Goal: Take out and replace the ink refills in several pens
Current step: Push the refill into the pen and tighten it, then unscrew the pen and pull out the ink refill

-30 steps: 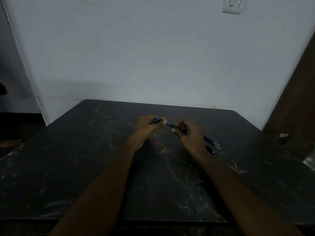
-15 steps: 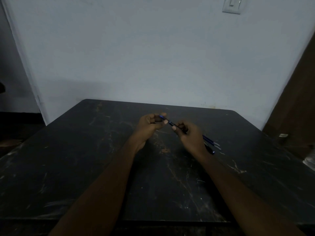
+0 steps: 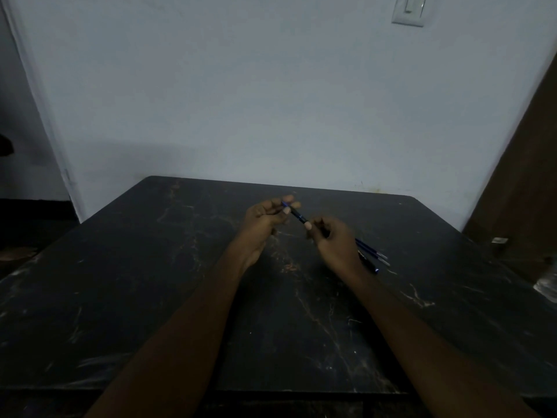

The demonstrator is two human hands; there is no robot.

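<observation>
A dark blue pen (image 3: 297, 216) is held slanting above the black marble table (image 3: 150, 282), a little beyond its middle. My left hand (image 3: 266, 217) pinches the pen's upper left end between thumb and fingertips. My right hand (image 3: 333, 241) grips its lower right end, with the thumb tip showing on the barrel. Behind my right hand, several blue pens or refills (image 3: 372, 253) with pale tips lie side by side on the table, partly hidden by my wrist.
A pale wall stands right behind the table's far edge, with a light switch (image 3: 410, 9) high on the right. A brown door or panel (image 3: 527, 176) borders the right side, and something shiny (image 3: 547, 285) sits at the table's right edge.
My left hand has risen slightly and shifted right along the pen. My right hand has slid a little down and right, so more of the barrel shows between my hands.
</observation>
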